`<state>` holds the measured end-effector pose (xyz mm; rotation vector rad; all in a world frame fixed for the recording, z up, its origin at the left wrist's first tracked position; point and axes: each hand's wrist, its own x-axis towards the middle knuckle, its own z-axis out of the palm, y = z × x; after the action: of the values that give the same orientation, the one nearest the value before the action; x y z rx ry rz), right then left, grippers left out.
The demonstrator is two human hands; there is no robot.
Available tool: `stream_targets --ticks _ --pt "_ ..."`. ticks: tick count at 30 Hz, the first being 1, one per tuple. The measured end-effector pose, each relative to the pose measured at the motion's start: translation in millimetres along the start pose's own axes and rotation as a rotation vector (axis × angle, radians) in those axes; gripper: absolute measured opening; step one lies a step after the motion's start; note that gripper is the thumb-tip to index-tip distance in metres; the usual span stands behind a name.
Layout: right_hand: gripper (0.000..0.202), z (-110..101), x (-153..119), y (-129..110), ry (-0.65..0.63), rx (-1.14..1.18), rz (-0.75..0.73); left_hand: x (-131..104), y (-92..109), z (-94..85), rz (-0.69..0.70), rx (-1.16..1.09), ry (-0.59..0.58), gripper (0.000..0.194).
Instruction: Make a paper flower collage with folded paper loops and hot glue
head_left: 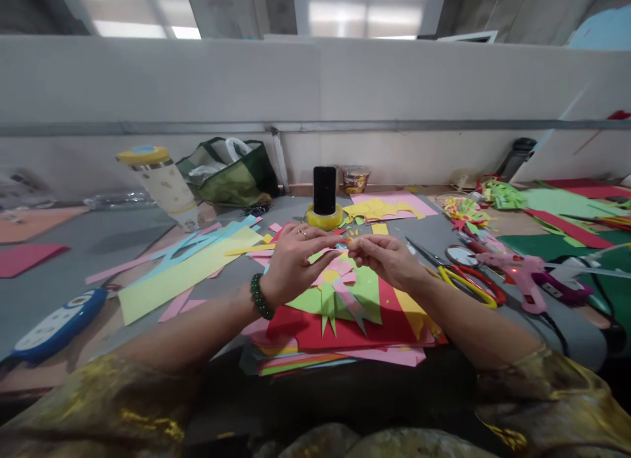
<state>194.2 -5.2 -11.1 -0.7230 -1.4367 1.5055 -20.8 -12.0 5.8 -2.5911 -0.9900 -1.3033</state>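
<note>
My left hand (302, 255), with a ring and a green bead bracelet, reaches in from the left with its fingers stretched to the right. Its fingertips meet those of my right hand (382, 255), whose thumb and fingers are pinched together. Anything between those fingertips is too small to make out. Below the hands lies a pink paper flower (331, 274) with a yellow centre and pink and green ribbon tails. It rests on a light green sheet (367, 290), over a red sheet (305, 330) on a stack of coloured paper.
Scissors (466, 277) and a pink glue gun (522, 274) lie at the right. A phone (324, 190) stands in a yellow tape roll (324, 218) behind the hands. Paper strips (182, 267), a tumbler (165, 188) and a blue-and-white power strip (59, 326) are at the left.
</note>
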Motion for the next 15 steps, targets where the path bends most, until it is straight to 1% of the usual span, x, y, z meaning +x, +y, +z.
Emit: stream_targets --ticks 5,11,13,15 --pt "0.044 1.2 0.4 6.4 -0.040 0.067 0.021 9.6 11.6 6.7 0.030 0.087 -0.060 0.032" --pt "0.039 -0.8 2.1 10.1 -0.046 0.177 0.043 15.5 22.5 12.8 0.116 0.235 -0.031 0.026" --pt "0.033 -3.3 2.3 9.3 -0.101 0.239 0.050 17.1 23.3 12.7 0.178 0.297 -0.004 0.028" --pt "0.026 -6.1 2.0 7.6 -0.201 0.286 0.040 19.0 22.7 11.9 0.268 0.357 0.045 0.029"
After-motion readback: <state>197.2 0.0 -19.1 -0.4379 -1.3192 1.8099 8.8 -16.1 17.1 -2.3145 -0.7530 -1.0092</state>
